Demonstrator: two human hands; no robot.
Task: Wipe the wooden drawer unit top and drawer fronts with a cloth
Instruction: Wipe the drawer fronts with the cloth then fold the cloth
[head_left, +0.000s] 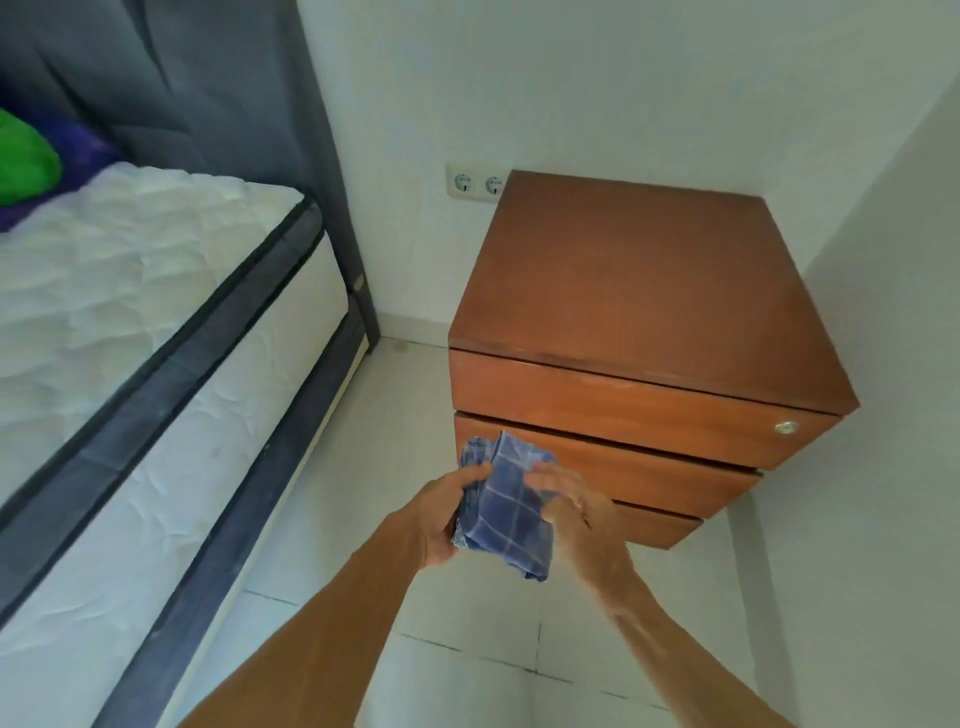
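Observation:
A brown wooden drawer unit (623, 275) stands in the room's corner, its top bare and its three drawer fronts shut. The top drawer front (613, 405) carries a small round metal lock at its right end. A blue checked cloth (506, 512) is bunched in front of the lower drawers, above the floor. My left hand (441, 519) grips its left side. My right hand (576, 512) holds its right side, fingers laid over the fabric. The cloth does not touch the unit.
A bed with a white mattress (130, 322) and dark grey frame fills the left side, with a green and purple bundle (26, 156) on it. A double wall socket (475, 182) sits left of the unit. White tiled floor (405, 415) lies between the bed and the unit.

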